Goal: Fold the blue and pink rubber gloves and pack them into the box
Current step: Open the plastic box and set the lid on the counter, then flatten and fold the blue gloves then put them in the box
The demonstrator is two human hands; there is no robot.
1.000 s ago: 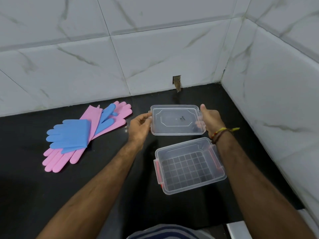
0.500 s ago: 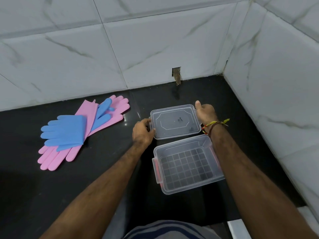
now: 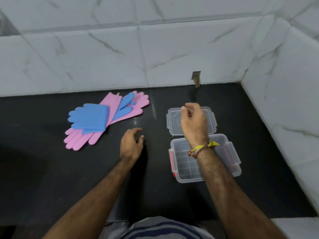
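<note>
Left hand [image 3: 132,144] hovered low over the glossy black stone counter [image 3: 51,169], fingers loosely curled, holding nothing. Right hand [image 3: 193,122], a yellow-and-red thread band [image 3: 203,148] at its wrist, hung above the box parts, fingers loosely bent, empty as far as could be seen. Clear rectangular plastic box [image 3: 229,163] with red side clips sat open and empty nearest the body; its clear flat lid [image 3: 211,118] lay just beyond it. Packing not begun. Pink rubber gloves [image 3: 81,140] lay flat and crossed, well left of the box, unfolded; blue rubber gloves [image 3: 89,118] rested on top, one apparently doubled over. White marble-veined wall tiles [image 3: 103,57] stood behind.
</note>
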